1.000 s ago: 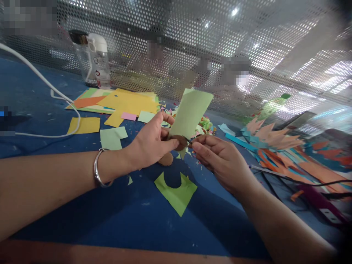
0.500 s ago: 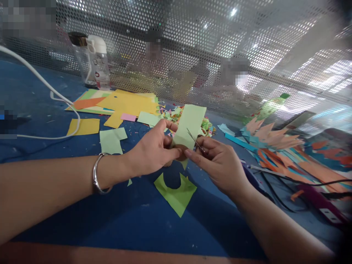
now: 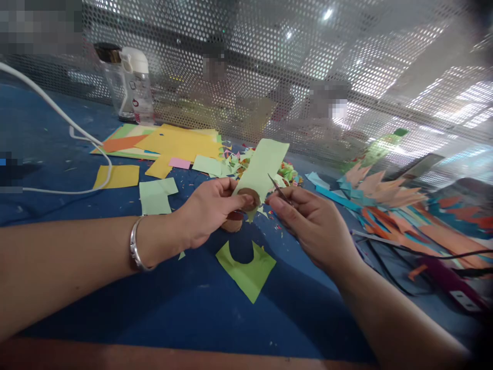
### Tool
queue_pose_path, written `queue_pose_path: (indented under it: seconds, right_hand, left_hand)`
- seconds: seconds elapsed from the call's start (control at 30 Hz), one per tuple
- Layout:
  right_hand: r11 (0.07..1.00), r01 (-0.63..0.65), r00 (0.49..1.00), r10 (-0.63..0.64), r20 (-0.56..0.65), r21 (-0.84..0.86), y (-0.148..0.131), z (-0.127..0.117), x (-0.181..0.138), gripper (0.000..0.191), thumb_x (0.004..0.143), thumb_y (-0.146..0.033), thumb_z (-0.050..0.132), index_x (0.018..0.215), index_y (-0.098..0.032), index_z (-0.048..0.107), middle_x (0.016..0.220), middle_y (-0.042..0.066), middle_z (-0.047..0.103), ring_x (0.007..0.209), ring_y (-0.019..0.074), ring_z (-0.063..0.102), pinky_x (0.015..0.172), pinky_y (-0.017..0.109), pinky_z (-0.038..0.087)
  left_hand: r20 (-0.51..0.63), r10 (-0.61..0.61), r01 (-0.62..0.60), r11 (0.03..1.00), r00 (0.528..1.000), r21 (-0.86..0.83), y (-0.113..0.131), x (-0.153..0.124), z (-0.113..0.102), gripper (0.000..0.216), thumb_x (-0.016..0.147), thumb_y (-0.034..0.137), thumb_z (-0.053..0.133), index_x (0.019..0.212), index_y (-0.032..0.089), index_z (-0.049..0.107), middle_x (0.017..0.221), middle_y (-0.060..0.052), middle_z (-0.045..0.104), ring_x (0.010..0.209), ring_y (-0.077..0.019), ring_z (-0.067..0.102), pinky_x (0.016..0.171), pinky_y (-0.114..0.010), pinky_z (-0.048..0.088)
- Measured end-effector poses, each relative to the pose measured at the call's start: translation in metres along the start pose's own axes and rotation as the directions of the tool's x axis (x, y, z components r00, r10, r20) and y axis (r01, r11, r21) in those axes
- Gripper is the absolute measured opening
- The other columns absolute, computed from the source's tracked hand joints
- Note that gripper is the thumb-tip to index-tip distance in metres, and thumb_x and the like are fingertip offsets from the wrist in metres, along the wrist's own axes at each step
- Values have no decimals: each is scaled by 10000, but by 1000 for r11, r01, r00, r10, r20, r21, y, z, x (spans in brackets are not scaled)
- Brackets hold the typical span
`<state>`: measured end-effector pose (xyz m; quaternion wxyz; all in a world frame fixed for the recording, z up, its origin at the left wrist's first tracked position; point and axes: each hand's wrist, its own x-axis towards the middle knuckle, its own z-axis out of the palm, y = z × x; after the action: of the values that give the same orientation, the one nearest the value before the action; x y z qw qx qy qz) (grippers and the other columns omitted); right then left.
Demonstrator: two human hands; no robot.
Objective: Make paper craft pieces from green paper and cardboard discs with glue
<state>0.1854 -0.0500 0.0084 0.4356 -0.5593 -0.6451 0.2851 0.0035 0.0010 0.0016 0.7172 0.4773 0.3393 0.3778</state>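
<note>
My left hand pinches a pale green paper strip near its lower end. Its thumb presses a round brown disc flat against that paper. In my right hand are thin pointed scissors, their handles hidden by the fingers. The blades point up and left, just right of the strip. A tan rounded shape shows below my left hand; I cannot make out what it is. Nearer me, a bright green paper piece with a round bite out of its top lies on the blue table.
Yellow sheets, loose paper pieces and a heap of scraps lie behind my hands. Bottles stand by the perforated screen. Paper cutouts, cables and a purple power strip are at right; a white cord curves at left.
The scissors have moved slightly right, off the front of the strip. The strip has tilted to the right, and more of the brown disc shows under my left thumb.
</note>
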Motion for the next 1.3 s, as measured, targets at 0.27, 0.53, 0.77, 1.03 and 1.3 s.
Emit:
queue_pose_path:
  seconds: [0.27, 0.53, 0.77, 1.03, 1.3]
  right_hand:
    - [990, -129, 978, 116, 171, 65, 4, 1, -1, 450, 913, -609, 528, 836, -180, 640, 563, -68, 321, 460, 72, 253, 413, 229, 177]
    - [970, -205, 968, 180, 177, 132, 0, 2, -1, 457, 884, -614, 572, 813, -168, 635, 536, -91, 265, 439, 58, 188, 392, 221, 125]
    - [969, -203, 971, 181, 158, 139, 3, 0, 0, 468, 866, -630, 585, 801, -169, 630, 520, -96, 254, 436, 60, 183, 392, 225, 119]
    - [973, -182, 972, 157, 172, 144, 2, 1, -1, 475, 869, -633, 581, 768, -170, 620, 509, -94, 252, 441, 64, 186, 400, 227, 125]
    - [971, -198, 972, 177, 156, 134, 5, 1, -1, 498, 845, -647, 600, 716, -167, 613, 499, -89, 277, 436, 64, 198, 400, 236, 137]
  left_hand:
    - [-38, 168, -166, 985, 985, 38, -4, 6, -4, 125, 820, 194, 678, 857, 133, 575, 741, 3, 648, 683, -95, 582, 674, -248, 431]
    - [-24, 238, -238, 971, 971, -3, -5, 6, -4, 136, 814, 201, 685, 842, 142, 566, 709, 19, 633, 686, -101, 578, 682, -256, 429]
    - [6, 199, -199, 979, 980, -37, -5, 4, -2, 185, 785, 224, 725, 875, 139, 588, 756, -1, 657, 700, -118, 613, 642, -247, 436]
    - [35, 152, -151, 988, 988, -16, -3, 1, -1, 178, 792, 211, 727, 834, 130, 575, 712, 2, 628, 616, -80, 541, 565, -209, 385]
    - [187, 88, -89, 996, 978, -3, -4, -1, -2, 333, 710, 358, 822, 790, 131, 591, 713, -27, 640, 566, -71, 471, 513, -219, 293]
